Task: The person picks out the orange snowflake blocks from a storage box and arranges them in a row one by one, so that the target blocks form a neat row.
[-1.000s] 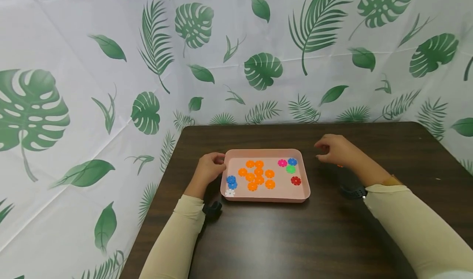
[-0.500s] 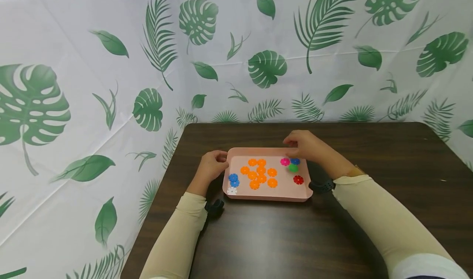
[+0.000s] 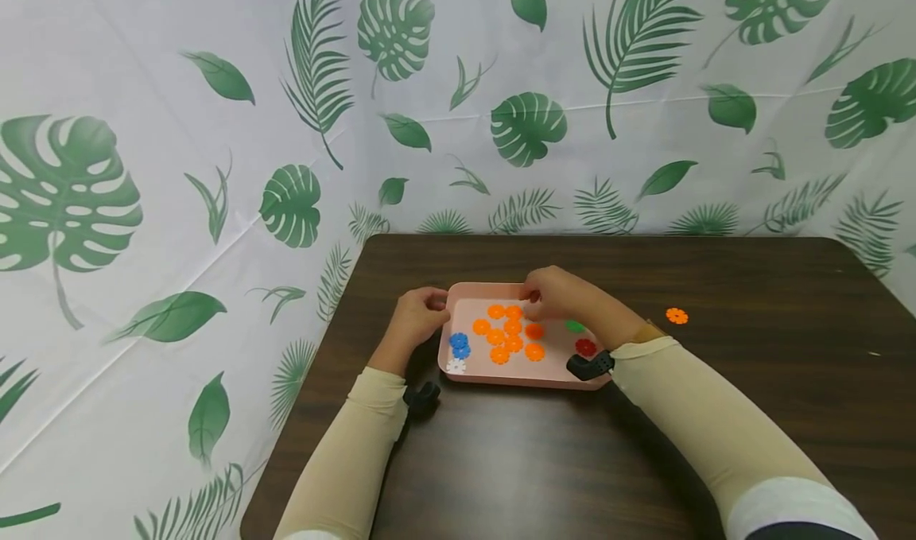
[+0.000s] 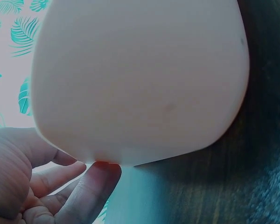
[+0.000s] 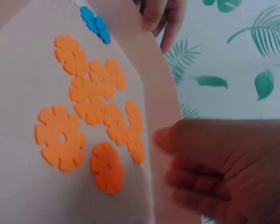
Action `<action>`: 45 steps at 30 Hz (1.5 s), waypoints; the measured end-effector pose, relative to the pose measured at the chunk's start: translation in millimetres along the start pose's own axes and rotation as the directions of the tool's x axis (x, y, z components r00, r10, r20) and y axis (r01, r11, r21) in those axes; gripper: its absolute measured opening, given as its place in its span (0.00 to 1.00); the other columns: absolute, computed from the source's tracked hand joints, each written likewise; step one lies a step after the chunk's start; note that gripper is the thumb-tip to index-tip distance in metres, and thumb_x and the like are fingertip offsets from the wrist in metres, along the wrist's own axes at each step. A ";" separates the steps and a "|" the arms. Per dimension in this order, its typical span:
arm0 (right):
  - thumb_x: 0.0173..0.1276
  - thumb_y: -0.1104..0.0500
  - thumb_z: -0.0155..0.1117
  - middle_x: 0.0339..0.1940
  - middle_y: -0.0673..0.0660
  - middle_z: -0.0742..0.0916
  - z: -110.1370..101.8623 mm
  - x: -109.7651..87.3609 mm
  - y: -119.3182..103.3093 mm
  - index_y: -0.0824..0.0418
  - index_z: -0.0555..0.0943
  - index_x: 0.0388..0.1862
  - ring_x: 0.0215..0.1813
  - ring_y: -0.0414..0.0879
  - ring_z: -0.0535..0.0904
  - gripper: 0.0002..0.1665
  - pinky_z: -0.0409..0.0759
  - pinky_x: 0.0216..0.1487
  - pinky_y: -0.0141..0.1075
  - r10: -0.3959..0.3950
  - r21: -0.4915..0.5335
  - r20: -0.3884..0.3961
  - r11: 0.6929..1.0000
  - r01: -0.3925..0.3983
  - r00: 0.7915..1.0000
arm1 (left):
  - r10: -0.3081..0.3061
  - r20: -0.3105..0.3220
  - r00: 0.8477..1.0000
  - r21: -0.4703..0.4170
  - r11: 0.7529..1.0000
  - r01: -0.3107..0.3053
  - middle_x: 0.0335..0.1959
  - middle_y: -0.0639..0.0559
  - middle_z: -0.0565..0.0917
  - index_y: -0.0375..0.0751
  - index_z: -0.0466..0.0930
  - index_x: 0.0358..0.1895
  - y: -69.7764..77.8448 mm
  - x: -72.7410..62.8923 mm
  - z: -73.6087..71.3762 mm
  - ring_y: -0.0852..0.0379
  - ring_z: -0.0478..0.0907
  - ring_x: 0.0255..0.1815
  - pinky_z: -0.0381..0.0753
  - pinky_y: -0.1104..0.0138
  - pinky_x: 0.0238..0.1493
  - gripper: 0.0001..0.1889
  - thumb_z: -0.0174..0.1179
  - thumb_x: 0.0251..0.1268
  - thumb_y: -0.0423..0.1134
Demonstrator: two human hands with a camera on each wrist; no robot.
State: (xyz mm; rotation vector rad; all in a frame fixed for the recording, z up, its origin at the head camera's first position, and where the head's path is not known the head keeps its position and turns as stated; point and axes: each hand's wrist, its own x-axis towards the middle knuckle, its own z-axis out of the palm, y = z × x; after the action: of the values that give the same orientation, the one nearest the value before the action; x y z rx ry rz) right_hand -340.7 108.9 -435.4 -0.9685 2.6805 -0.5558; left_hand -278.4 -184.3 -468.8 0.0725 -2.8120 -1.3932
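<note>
A pink tray (image 3: 515, 380) holds several flower-shaped plastic discs. My left hand (image 3: 418, 315) pinches its left rim between thumb and fingers; the left wrist view shows the thumb (image 4: 95, 186) against the tray's edge. My right hand (image 3: 561, 297) is over the tray's back side, its fingers loosely bent, with nothing visible in them. In the right wrist view the thumb lies over the tray wall, near the orange discs (image 5: 60, 137). Two blue discs (image 3: 459, 345) and a white disc (image 3: 456, 366) are at the left. A green disc (image 3: 575, 326) and red disc (image 3: 585, 347) are at the right.
One orange disc (image 3: 676, 316) lies on the dark wooden table (image 3: 501, 460), right of the tray. Behind the table hangs a white curtain with green leaves (image 3: 529, 126). A black wrist strap (image 3: 590, 365) on the right wrist overhangs the tray's front right corner.
My right hand has moved left, from beside the tray to over its back side, covering the pink disc and the blue disc next to it. The left hand stays at the left rim.
</note>
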 end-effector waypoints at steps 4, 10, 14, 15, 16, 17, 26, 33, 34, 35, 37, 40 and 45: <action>0.63 0.59 0.75 0.38 0.52 0.85 2.2 -1.0 -3.4 0.59 0.88 0.46 0.39 0.48 0.77 0.12 0.80 0.44 0.39 0.058 -0.022 0.109 0.998 -0.056 0.992 | -0.020 0.010 1.000 -0.004 1.000 0.020 0.43 0.46 0.87 0.42 0.85 0.59 2.7 -0.1 -0.1 0.50 0.84 0.39 0.88 0.58 0.46 0.21 0.68 0.60 0.36; 0.61 0.56 0.80 0.39 0.48 0.85 5.0 -7.1 -9.9 0.51 0.89 0.45 0.42 0.47 0.77 0.14 0.80 0.48 0.42 0.121 -0.071 0.185 0.991 -0.110 0.975 | -0.045 0.014 0.999 -0.002 0.999 0.045 0.43 0.47 0.87 0.43 0.85 0.59 3.4 0.0 -0.7 0.49 0.83 0.40 0.88 0.57 0.48 0.21 0.69 0.60 0.36; 0.59 0.53 0.80 0.37 0.45 0.85 9.5 -10.5 -10.6 0.45 0.89 0.41 0.43 0.47 0.77 0.12 0.79 0.48 0.43 0.134 -0.156 0.180 0.982 -0.106 0.975 | -0.041 0.013 0.999 0.007 0.999 0.040 0.43 0.47 0.87 0.43 0.85 0.59 2.9 -0.2 0.3 0.49 0.83 0.40 0.88 0.57 0.47 0.21 0.69 0.60 0.36; 0.59 0.54 0.80 0.36 0.44 0.85 10.7 -10.9 -10.3 0.45 0.88 0.40 0.43 0.47 0.77 0.11 0.79 0.47 0.42 0.120 -0.173 0.176 0.981 -0.090 0.977 | -0.041 0.014 0.999 0.009 0.999 0.041 0.43 0.47 0.87 0.43 0.85 0.59 2.8 -0.4 0.6 0.49 0.83 0.40 0.88 0.57 0.47 0.21 0.69 0.60 0.36; 0.59 0.55 0.80 0.35 0.44 0.84 11.4 -11.0 -9.9 0.45 0.88 0.40 0.42 0.46 0.77 0.10 0.79 0.47 0.42 0.104 -0.185 0.173 0.980 -0.072 0.979 | -0.043 0.014 0.999 0.010 0.999 0.042 0.43 0.47 0.87 0.43 0.85 0.59 2.8 -0.4 0.8 0.49 0.82 0.40 0.88 0.58 0.47 0.21 0.69 0.60 0.36; 0.60 0.56 0.79 0.35 0.44 0.84 12.2 -11.0 -9.5 0.46 0.88 0.39 0.41 0.46 0.77 0.10 0.79 0.46 0.41 0.087 -0.191 0.171 0.980 -0.054 0.981 | -0.043 0.015 0.999 0.011 0.999 0.043 0.43 0.47 0.87 0.43 0.85 0.59 2.9 -0.5 0.9 0.49 0.82 0.40 0.88 0.58 0.47 0.21 0.69 0.60 0.36; 0.60 0.60 0.76 0.31 0.45 0.83 14.0 -12.4 -12.1 0.47 0.86 0.36 0.37 0.46 0.76 0.09 0.77 0.42 0.39 0.048 -0.230 0.153 0.973 -0.011 0.987 | -0.049 0.013 0.999 0.009 0.999 0.049 0.43 0.48 0.86 0.44 0.85 0.59 2.8 -0.6 1.5 0.49 0.82 0.41 0.88 0.57 0.48 0.21 0.70 0.60 0.37; 0.60 0.57 0.79 0.33 0.48 0.81 22.4 -11.6 -12.3 0.53 0.84 0.42 0.40 0.48 0.74 0.13 0.77 0.47 0.40 0.002 -0.254 0.159 0.966 0.038 0.987 | -0.043 0.012 0.999 0.017 0.999 0.043 0.43 0.47 0.86 0.44 0.85 0.60 2.2 -0.2 1.0 0.49 0.82 0.41 0.88 0.58 0.48 0.22 0.69 0.61 0.37; 0.60 0.57 0.79 0.33 0.48 0.80 22.8 -11.7 -13.3 0.53 0.84 0.42 0.40 0.48 0.74 0.14 0.77 0.47 0.40 -0.001 -0.261 0.155 0.965 0.042 0.988 | -0.045 0.012 0.999 0.016 0.999 0.044 0.43 0.47 0.86 0.44 0.85 0.60 2.7 -0.3 0.4 0.49 0.82 0.41 0.88 0.57 0.48 0.22 0.69 0.61 0.37; 0.61 0.57 0.79 0.33 0.48 0.80 23.4 -11.7 -14.3 0.54 0.83 0.43 0.40 0.48 0.74 0.14 0.77 0.47 0.39 -0.004 -0.266 0.154 0.963 0.046 0.988 | -0.046 0.013 0.999 0.013 0.999 0.046 0.43 0.47 0.86 0.44 0.85 0.60 3.2 -0.5 0.0 0.49 0.82 0.41 0.88 0.57 0.49 0.22 0.69 0.61 0.37; 0.60 0.56 0.79 0.33 0.49 0.79 23.6 -11.8 -16.1 0.54 0.82 0.43 0.39 0.48 0.74 0.15 0.77 0.45 0.39 -0.004 -0.279 0.151 0.959 0.047 0.989 | -0.044 0.012 0.999 0.013 0.999 0.044 0.43 0.47 0.86 0.44 0.85 0.60 4.2 -0.6 -0.8 0.49 0.82 0.41 0.88 0.57 0.48 0.22 0.69 0.61 0.36; 0.60 0.56 0.78 0.33 0.49 0.79 22.3 -12.3 -19.0 0.54 0.81 0.42 0.38 0.48 0.74 0.15 0.76 0.44 0.38 0.008 -0.272 0.144 0.962 0.032 0.990 | -0.036 0.011 0.999 0.017 0.999 0.036 0.43 0.47 0.87 0.43 0.85 0.60 4.9 -0.7 -1.2 0.49 0.82 0.40 0.88 0.57 0.48 0.21 0.68 0.61 0.36; 0.59 0.55 0.78 0.32 0.50 0.80 19.4 -12.7 -19.4 0.53 0.81 0.41 0.38 0.48 0.74 0.15 0.75 0.42 0.39 0.041 -0.241 0.129 0.971 -0.009 0.991 | -0.041 0.013 0.999 0.022 0.999 0.041 0.43 0.47 0.87 0.43 0.85 0.60 4.1 -0.2 -0.9 0.49 0.82 0.41 0.88 0.57 0.48 0.21 0.69 0.62 0.37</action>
State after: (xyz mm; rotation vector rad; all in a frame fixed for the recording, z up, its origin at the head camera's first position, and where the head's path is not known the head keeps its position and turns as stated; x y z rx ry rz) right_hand -313.5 98.2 -443.4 -0.9918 2.6762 -0.1557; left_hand -278.3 -182.5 -465.0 0.1224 -2.8530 -1.3765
